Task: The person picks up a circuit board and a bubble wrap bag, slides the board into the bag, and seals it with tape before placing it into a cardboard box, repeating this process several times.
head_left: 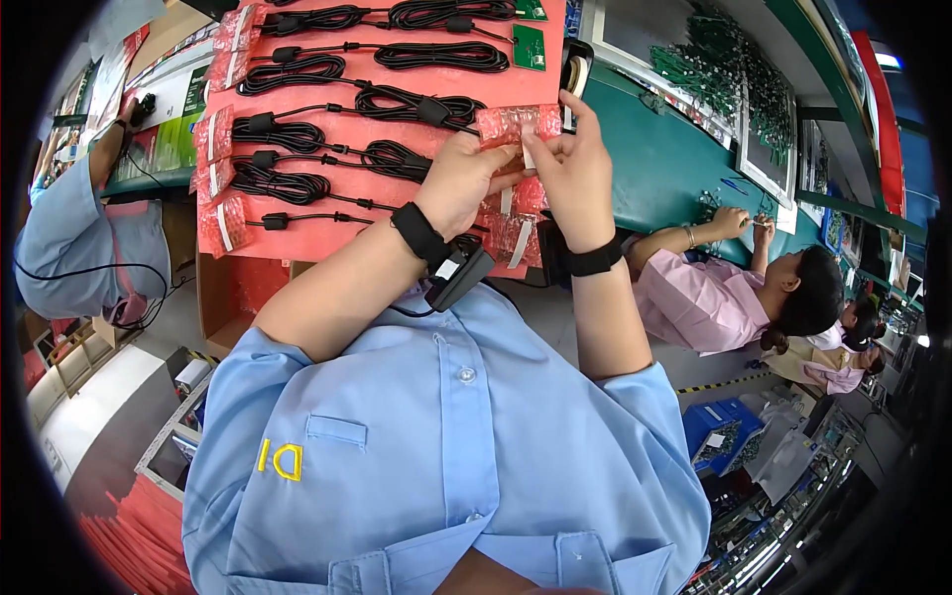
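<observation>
Between my hands is a small clear bubble-wrap packet, its red tint coming from the sheet below or from the wrap. My left hand pinches its lower left part with fingers closed. The thumb of my right hand presses a white tape strip against the packet, while the index finger points upward. What lies inside the wrap is hidden. More taped bubble-wrap packets lie just under my hands. Left of them, coiled black cables rest in rows, several with wrapped ends.
A pink sheet covers the work surface. Green circuit boards lie at its far right, near a tape roll. A black box hangs by my left wrist. Co-workers sit on both sides; one in pink works at the green bench.
</observation>
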Available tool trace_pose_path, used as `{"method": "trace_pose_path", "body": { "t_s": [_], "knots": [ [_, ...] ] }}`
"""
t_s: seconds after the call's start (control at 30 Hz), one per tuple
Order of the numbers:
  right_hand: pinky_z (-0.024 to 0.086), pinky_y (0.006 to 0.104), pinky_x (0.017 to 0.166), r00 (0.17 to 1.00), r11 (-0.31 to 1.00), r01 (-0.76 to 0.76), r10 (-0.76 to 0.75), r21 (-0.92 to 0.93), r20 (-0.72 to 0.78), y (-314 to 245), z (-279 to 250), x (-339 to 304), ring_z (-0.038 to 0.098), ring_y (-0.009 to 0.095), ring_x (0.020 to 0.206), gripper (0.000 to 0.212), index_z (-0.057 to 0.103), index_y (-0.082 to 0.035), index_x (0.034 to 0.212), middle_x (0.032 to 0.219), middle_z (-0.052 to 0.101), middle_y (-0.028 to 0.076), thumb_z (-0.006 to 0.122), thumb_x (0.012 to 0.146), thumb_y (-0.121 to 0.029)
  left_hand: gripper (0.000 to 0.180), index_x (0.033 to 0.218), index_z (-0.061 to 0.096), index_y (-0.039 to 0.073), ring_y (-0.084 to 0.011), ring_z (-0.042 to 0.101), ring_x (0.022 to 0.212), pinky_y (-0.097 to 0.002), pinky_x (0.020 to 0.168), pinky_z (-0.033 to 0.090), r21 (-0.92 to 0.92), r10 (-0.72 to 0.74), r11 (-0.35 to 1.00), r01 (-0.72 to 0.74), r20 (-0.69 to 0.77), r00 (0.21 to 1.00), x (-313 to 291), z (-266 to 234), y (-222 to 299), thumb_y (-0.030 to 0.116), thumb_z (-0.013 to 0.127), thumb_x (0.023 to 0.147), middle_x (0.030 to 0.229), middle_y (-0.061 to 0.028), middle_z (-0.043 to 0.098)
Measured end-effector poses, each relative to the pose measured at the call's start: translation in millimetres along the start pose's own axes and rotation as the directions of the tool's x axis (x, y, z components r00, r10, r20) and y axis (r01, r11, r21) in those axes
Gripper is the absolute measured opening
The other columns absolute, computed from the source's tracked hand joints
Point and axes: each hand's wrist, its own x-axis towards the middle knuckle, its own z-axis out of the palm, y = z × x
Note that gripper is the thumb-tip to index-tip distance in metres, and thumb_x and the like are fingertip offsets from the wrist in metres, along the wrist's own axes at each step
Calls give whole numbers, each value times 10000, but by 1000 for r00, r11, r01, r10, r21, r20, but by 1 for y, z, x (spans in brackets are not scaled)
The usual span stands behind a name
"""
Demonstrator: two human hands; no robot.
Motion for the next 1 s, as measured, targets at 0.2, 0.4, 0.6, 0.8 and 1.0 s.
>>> {"method": "trace_pose_path", "body": {
  "t_s": [0.2,0.4,0.6,0.8,1.0],
  "knots": [
    [483,319,604,1000,896,-3,-4,-444,-14,-9,-8,-7,615,262,694,516,505,-24,1265,834,643,135,706,813,-169,194,1095,589,-26,-196,633,983,-337,882,537,-45,-43,998,45,44,998,0,-8,7,45,515,931,1083,-116,634],
    [468,342,776,772,494,607,-552,-623,315,-3,-28,1,559,249,980,599,575,-106,1237,1147,585,125,788,691,-228,176,1054,591,-39,-202,648,913,-332,834,553,-52,-98,993,102,73,992,-6,-6,19,26,507,914,1040,-125,637],
    [444,379,872,763,577,641,-407,-506,502,-9,-20,16,543,313,1035,681,566,-95,1246,1119,580,136,812,628,-240,128,933,617,-46,-205,653,786,-313,683,559,2,-71,997,71,41,997,-9,-13,12,5,532,852,895,-129,646],
    [466,402,839,734,559,666,-373,-494,568,-4,-20,31,572,339,959,612,572,-19,1143,1016,592,161,813,601,-169,201,867,618,-55,-195,563,464,-353,393,404,306,152,929,-210,201,968,-2,-21,-7,117,616,762,561,-85,571],
    [452,406,876,760,547,624,-261,-558,595,31,-15,37,545,319,1063,645,515,-64,1308,1254,522,149,759,724,-192,339,1210,513,-42,-191,627,1002,-289,856,502,16,625,765,-644,223,748,-145,-142,91,145,562,932,1058,-135,656]
  ]
}}
